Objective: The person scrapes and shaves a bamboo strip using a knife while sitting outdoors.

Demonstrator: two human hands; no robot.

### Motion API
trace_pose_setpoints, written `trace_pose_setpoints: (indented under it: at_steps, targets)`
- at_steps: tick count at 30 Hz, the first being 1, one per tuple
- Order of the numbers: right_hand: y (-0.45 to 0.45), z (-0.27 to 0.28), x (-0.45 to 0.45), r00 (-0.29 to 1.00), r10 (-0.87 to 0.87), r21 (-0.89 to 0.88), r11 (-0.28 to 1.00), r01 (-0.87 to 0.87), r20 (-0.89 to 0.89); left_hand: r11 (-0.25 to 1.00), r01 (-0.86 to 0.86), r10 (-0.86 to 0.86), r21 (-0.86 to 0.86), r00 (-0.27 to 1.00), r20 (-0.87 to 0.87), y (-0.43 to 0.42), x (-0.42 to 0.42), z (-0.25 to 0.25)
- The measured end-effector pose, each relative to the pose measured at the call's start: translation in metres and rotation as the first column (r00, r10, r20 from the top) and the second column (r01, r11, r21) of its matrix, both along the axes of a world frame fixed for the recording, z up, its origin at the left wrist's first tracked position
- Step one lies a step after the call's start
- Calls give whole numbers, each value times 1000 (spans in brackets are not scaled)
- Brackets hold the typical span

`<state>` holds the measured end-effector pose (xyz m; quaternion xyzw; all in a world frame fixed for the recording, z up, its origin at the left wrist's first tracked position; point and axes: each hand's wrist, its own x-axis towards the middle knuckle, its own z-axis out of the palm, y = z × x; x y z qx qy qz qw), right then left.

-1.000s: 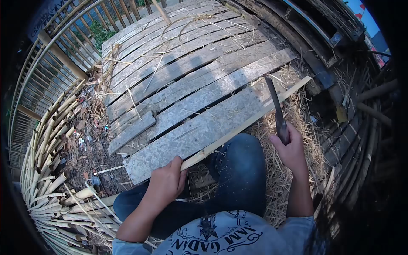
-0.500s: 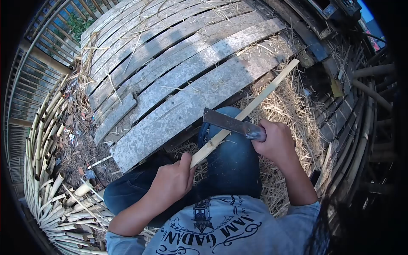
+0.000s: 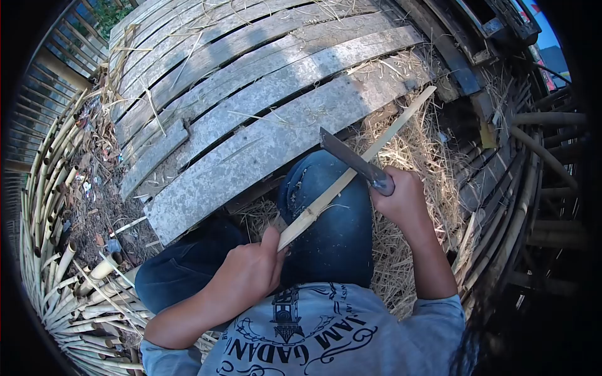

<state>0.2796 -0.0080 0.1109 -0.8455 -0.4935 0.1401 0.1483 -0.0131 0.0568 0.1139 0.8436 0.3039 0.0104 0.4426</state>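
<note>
Nearest us, our left hand [image 3: 251, 266] has its grip clamped on the near end of the bamboo strip [image 3: 323, 202], which slants away across our bent knee [image 3: 345, 241]. Our right hand [image 3: 401, 197] has its grip closed round the handle of the knife [image 3: 351, 160]; the blade crosses the strip, though we cannot tell whether its edge bites. We'd best brace the strip firmly and keep the blade shallow, clear of our left hand. Beyond lie straw [image 3: 407, 145] and a plank platform [image 3: 251, 169].
</note>
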Motion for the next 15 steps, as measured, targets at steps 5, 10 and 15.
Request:
trace_pose_setpoints:
  at_steps: [5,10,15]
  targets:
    - [2,4,-2,999,30,-75,997,-31,-24,1000,-7,7,10,999,-32,-4,1,5]
    - [-5,1,-7,995,94,-85,992,-90,39,1000,-17,17,8,999,-50,-7,2,-1]
    - [8,-18,56,982,-171,67,984,166,85,1000,14,-14,-6,997,-77,-2,2,3]
